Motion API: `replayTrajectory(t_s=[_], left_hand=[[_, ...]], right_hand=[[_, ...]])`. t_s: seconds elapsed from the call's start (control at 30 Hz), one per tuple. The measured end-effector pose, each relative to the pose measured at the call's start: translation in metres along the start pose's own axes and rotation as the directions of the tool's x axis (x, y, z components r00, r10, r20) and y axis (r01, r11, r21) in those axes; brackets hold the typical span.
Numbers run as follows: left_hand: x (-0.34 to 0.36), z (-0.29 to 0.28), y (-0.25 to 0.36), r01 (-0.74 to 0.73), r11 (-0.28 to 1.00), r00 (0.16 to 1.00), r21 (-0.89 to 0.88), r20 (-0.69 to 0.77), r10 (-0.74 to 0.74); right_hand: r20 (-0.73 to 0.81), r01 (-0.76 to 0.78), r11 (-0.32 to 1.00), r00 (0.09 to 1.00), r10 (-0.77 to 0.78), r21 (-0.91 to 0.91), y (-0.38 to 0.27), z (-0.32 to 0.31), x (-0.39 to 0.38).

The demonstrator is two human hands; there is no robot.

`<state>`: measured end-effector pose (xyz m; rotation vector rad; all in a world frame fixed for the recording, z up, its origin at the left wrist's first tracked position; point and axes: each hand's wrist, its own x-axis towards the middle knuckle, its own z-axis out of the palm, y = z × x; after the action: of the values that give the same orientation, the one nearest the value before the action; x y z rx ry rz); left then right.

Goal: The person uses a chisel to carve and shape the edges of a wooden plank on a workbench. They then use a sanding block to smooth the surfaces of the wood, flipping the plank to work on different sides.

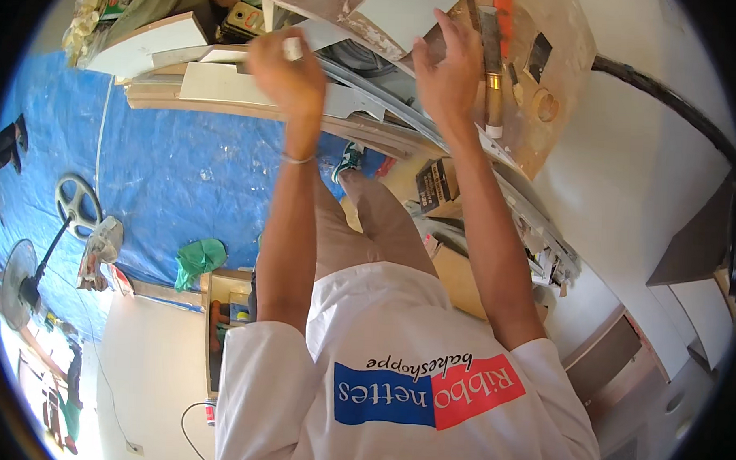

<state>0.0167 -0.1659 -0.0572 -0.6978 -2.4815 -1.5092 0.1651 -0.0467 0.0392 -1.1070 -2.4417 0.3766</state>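
Observation:
My left hand (292, 77) is closed and slightly blurred, raised above white-faced board strips (227, 83). A small white piece (292, 48) shows between its fingers; its kind is too small to make out. Fingers apart, my right hand (450, 75) hovers by the edge of a white panel (404, 16) on a worn wooden piece. Whether its fingertips touch the panel I cannot tell. Beside that hand, a long tool with a brass-coloured band (493, 80) lies on a wooden work surface (558, 115).
A blue tarp (192, 167) covers the floor at left, with a green bag (200, 261) and a standing fan (19, 285). Below my arms are a dark printed box (436, 188) and my shoe (348, 160). A black hose (665, 86) runs at right.

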Motion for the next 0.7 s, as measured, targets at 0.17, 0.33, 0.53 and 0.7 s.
replayTrajectory(t_s=[0.17, 0.33, 0.53, 0.7], left_hand=[[0.032, -0.024, 0.036, -0.114, 0.993, 0.965, -0.01, 0.237, 0.113], [0.051, 0.025, 0.083, -0.268, 0.951, 0.86, -0.154, 0.407, 0.308], [0.045, 0.075, 0.142, -0.43, 0.864, 0.62, 0.262, 0.781, 0.072], [0.069, 0.062, 0.162, -0.342, 0.873, 0.542, 0.347, 0.832, -0.118]], right_hand=[[-0.004, -0.097, 0.99, 0.995, 0.097, 0.1, -0.012, 0.012, -0.028], [-0.047, -0.25, 0.965, 0.966, 0.254, 0.075, -0.006, -0.018, -0.041], [-0.276, -0.56, 0.824, 0.781, 0.561, 0.088, 0.145, -0.075, -0.043], [-0.221, -0.563, 0.775, 0.826, 0.519, -0.287, 0.24, -0.109, 0.001]])
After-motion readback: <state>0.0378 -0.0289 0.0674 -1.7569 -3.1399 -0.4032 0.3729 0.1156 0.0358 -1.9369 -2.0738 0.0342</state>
